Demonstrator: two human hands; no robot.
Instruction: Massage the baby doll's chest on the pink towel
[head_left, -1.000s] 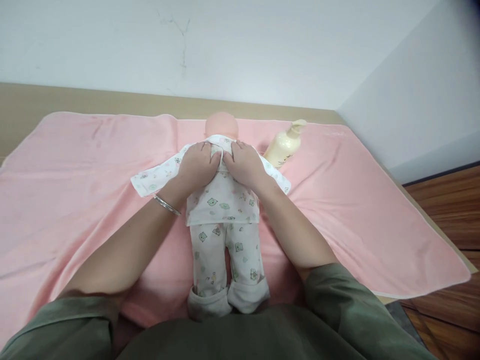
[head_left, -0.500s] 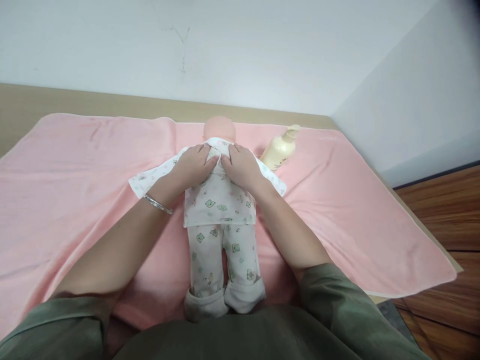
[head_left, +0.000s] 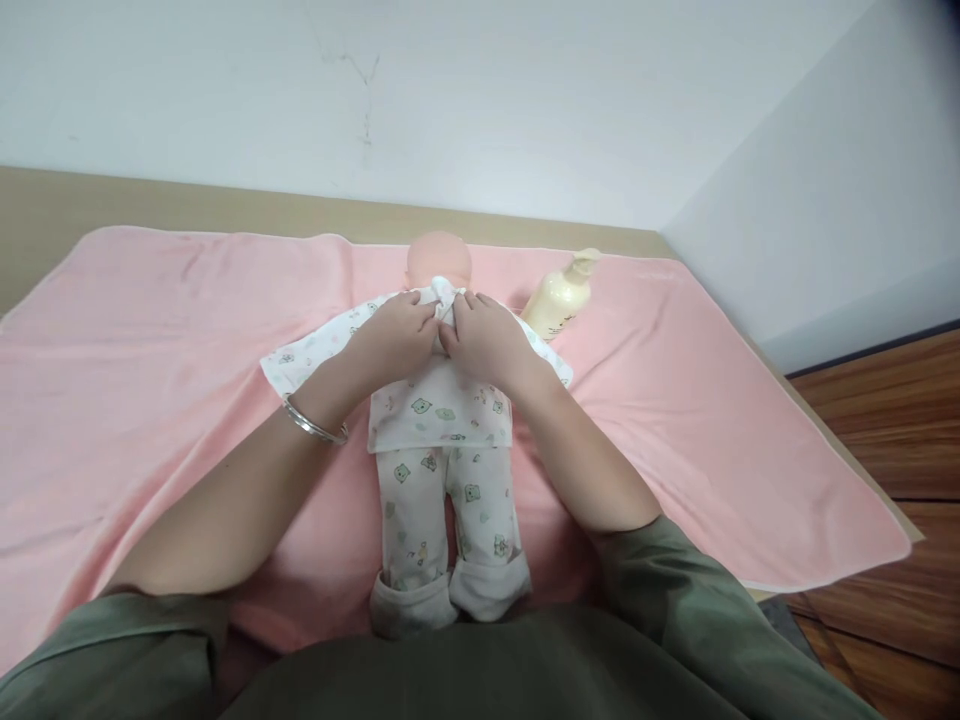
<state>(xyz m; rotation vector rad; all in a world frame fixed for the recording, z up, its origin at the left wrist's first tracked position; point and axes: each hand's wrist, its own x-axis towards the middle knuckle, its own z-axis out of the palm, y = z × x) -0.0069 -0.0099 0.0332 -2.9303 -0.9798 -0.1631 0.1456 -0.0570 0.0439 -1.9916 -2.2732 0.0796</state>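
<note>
The fingers of your left hand (head_left: 397, 338) and right hand (head_left: 486, 342) are bent and drawn in narrow at the collar of the white printed shirt (head_left: 442, 410); its cloth puckers up between them, but you cannot tell whether each hand truly pinches it. Your hands cover the shirt's upper part. The doll (head_left: 439, 258) wearing it lies beneath, head just beyond your fingertips, face hidden. The feet are out of sight in the trousers' (head_left: 414, 500) folded cuffs. Right of your right hand, the pump bottle's (head_left: 561, 300) base is hidden and its lettering unreadable. The pink blanket (head_left: 187, 330) runs out of view at left.
</note>
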